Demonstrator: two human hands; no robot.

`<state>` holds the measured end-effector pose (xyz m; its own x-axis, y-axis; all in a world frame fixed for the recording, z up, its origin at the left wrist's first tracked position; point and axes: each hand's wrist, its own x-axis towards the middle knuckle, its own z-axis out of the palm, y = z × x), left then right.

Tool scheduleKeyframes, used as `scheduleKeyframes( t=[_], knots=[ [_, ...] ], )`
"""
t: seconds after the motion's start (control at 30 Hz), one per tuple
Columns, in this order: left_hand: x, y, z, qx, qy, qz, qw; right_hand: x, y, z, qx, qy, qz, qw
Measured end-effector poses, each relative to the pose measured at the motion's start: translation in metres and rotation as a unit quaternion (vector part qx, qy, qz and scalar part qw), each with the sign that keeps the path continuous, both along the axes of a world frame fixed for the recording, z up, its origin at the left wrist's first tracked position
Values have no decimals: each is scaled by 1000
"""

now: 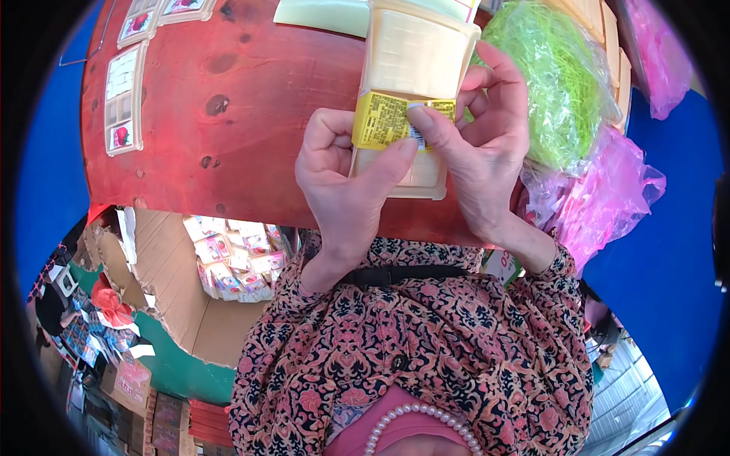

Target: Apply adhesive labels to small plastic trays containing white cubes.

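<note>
Above the near part of the red table point(274, 114), I hold a cream plastic tray point(414, 57) between both hands, its back turned up. A yellow printed label point(378, 121) with a barcode lies across its middle. My left hand point(346, 167) grips the tray's left edge, its thumb laid on the label's lower edge. My right hand point(487, 137) holds the right edge with its fingers curled, the thumb pressing on the label beside the barcode. What lies under the tray is hidden.
Similar trays with strawberry pictures point(123, 99) lie at the table's left. Right of my hands are a clear bag of green shred point(544, 83), pink plastic point(597, 190) and stacked cream trays point(620, 83). Below the table's edge, a cardboard box point(171, 281) stands beside many small packs point(237, 254).
</note>
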<state>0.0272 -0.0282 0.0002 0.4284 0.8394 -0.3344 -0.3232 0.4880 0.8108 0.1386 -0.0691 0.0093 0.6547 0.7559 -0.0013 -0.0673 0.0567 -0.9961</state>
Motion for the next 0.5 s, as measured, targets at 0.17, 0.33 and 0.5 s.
scheduleKeyframes(
  t=[0.17, 0.33, 0.5],
  knots=[
    [2, -2, -10, -11, -52, -12, 999, -8, -1, 3, -83, 75, 48, 993],
    [2, 7, -12, -101, -65, -13, 993, -1, -2, 8, -91, 124, 77, 985],
    [-6, 8, -20, -112, -80, -23, 990, 7, -3, 8, -141, 99, 151, 974]
  ],
)
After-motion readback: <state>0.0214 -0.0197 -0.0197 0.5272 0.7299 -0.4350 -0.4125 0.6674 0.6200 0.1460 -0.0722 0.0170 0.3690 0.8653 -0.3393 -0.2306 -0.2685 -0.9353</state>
